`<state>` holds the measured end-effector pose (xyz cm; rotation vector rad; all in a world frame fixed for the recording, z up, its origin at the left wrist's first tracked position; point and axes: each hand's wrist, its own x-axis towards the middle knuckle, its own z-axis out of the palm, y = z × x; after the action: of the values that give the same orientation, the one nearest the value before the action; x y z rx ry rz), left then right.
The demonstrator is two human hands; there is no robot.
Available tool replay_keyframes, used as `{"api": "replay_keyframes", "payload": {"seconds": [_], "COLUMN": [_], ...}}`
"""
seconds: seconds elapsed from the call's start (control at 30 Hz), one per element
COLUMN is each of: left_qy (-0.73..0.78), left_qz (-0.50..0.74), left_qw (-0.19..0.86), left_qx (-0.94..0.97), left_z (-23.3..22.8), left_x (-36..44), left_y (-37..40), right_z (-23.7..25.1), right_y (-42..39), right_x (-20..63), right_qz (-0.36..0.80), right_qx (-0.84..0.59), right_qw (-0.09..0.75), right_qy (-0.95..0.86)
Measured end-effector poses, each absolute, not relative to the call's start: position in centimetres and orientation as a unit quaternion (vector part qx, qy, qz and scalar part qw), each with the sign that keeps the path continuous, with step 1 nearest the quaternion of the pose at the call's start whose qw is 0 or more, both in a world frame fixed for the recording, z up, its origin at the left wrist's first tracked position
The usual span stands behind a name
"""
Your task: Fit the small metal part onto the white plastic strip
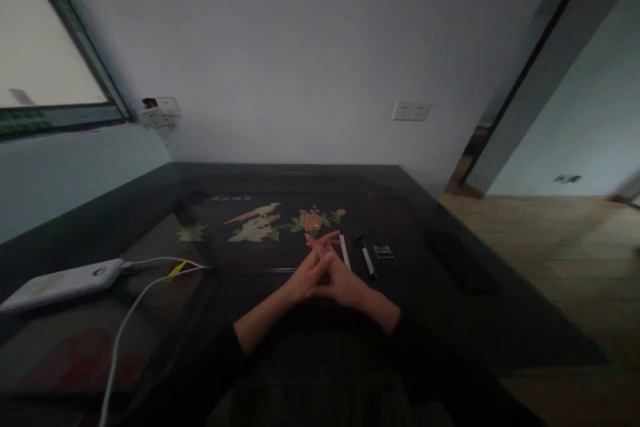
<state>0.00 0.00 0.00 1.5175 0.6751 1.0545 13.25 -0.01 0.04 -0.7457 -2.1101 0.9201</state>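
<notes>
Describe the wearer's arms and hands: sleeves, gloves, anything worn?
Left hand and right hand are bare: no gloves, and no rings or watch that can be made out in the dim light. Both arms wear dark, apparently black, long sleeves, pushed back from the wrists.

hands point(327, 273) clasped — dark table point(450, 267)
</notes>
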Motion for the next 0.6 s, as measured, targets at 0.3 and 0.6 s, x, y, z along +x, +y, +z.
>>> {"api": "replay_keyframes", "payload": {"seconds": [0.3,0.6], "left_qy": [0.426,0.484], "left_qz": [0.526,0.423], "left_qw": [0.396,0.246], "left_qx": [0.621,0.726], "left_z": [-2.3,-3.3], "left_x": [-0.4,-1.4], "left_y": [4.9,5.3], "right_z": [1.8,-0.9], "right_y": [3.6,1.8], "right_x": [16.1,13.2], "right_qz": [0.135,-0.010], "right_qx": [-0.618,-0.649], "right_qw": [0.346,0.072], "right_qy": [-0.693,-0.757]}}
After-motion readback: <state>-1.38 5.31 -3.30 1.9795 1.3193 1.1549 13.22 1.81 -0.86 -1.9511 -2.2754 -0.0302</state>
